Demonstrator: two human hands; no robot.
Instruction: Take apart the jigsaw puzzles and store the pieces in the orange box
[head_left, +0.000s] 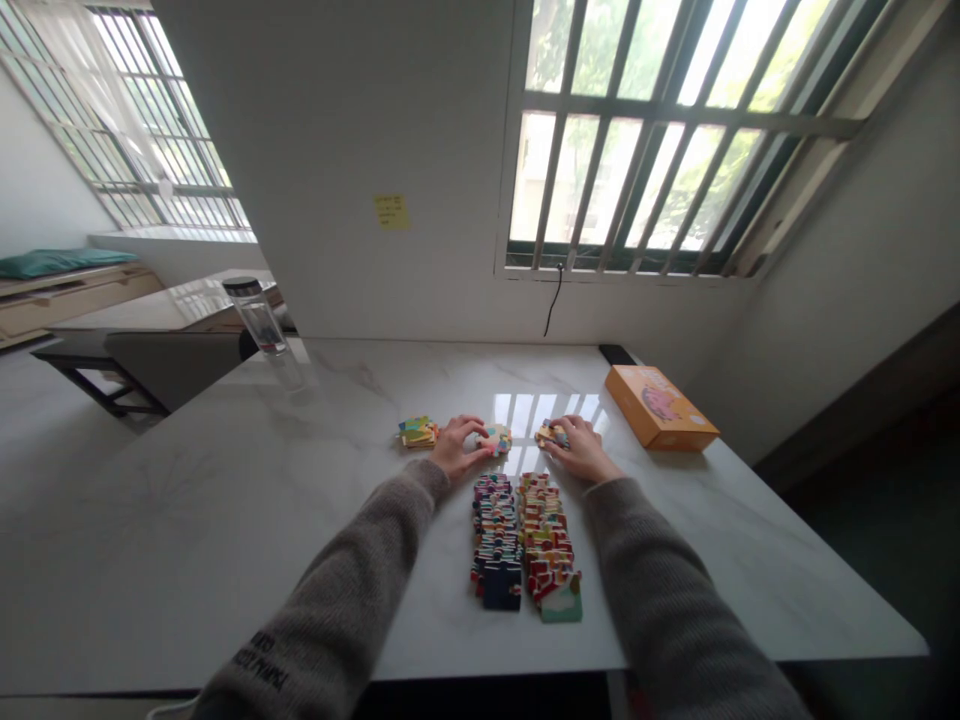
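Note:
My left hand (457,449) curls its thumb and fingers around the left side of a small pile of pale jigsaw puzzle pieces (496,440) on the table. A second small pile of puzzle pieces (551,434) sits to the right, with the fingers of my right hand (580,452) closed over it. Left of my left hand lies another pile of green and yellow pieces (418,431). Nearer to me, between my forearms, two long rows of overlapping pieces run side by side: a dark blue one (496,545) and a red and cream one (547,540).
An orange box (660,408) stands on the right of the white marbled table (300,560), with a dark flat object (616,355) behind it. A glass bottle (259,318) with a black lid stands at the far left edge. A wall with a barred window closes off the back.

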